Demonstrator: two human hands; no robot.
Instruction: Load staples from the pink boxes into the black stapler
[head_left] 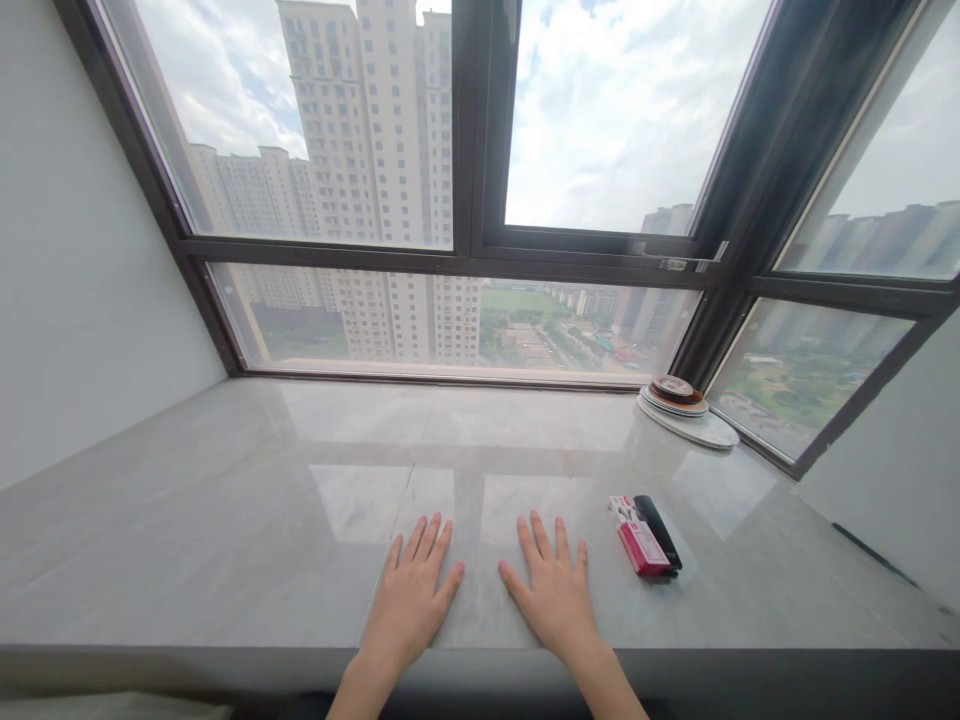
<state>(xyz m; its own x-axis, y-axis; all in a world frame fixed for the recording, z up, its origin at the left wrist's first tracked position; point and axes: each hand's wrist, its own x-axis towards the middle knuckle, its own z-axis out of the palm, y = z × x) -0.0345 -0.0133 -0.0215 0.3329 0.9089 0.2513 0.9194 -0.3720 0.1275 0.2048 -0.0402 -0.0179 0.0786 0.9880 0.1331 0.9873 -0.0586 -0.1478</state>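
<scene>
Palm down, my left hand lies on the glossy grey windowsill near its front edge, fingers spread and holding nothing. My right hand rests flat beside it, also with spread fingers and nothing in it. A gap of bare stone separates the two thumbs. Just right of my right hand lies a small pink and white box. Against the box's right side is a black, flat, elongated object whose kind I cannot make out.
A stack of plates and round mats sits in the far right corner by the window. Dark window frames border the sill at the back. A thin dark strip runs along the base of the right wall.
</scene>
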